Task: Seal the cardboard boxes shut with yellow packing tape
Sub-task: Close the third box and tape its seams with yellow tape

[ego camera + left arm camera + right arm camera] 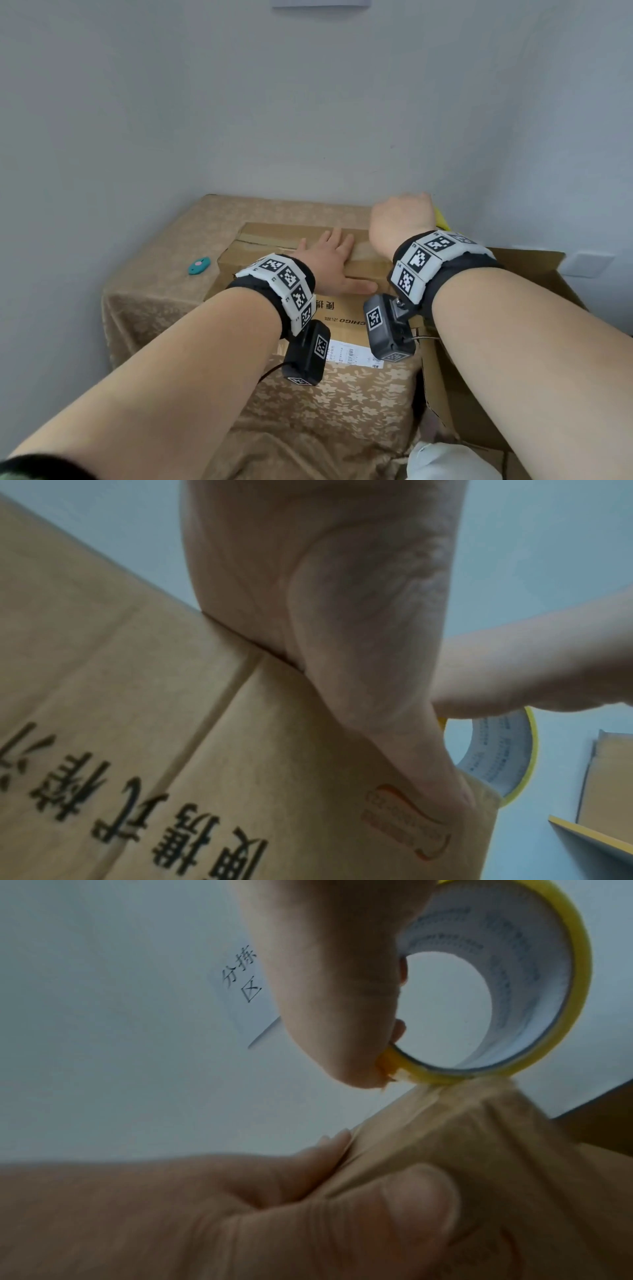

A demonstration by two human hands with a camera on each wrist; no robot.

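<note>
- Nearest to me, both forearms reach forward over a table draped in a tan floral cloth [342, 404]; each wrist wears a black band with white coded markers and a small camera slung beneath.
- A cardboard box [236, 260] sits on that cloth toward the table's right edge, printed side and a white shipping label facing me.
- My left hand [329, 263] lies flat on the box's top near its front edge, fingers straight and spread, thumb stretched right along that edge. The left wrist view shows the palm pressed against the closed flaps.
- A band of tape [267, 236] already runs across the box top, just beyond the left fingertips.
- My right hand [400, 219] is at the box's far right corner, knuckles up, fingers curled round the yellow tape roll [507, 988]; in the head view only a sliver of yellow shows past the hand.
- In the right wrist view a fingertip hooks inside the roll's core, and a strip drawn off the roll [462, 1123] comes down onto the box beside the left thumb [404, 1204].
- Left of the box, near the table's left edge, lies a small teal oval object [199, 266], well apart from both hands.
- To the right of the table stands a second cardboard box [534, 270], flaps open.
- Beyond everything is a pale wall with a white sheet [246, 993] carrying black characters.
</note>
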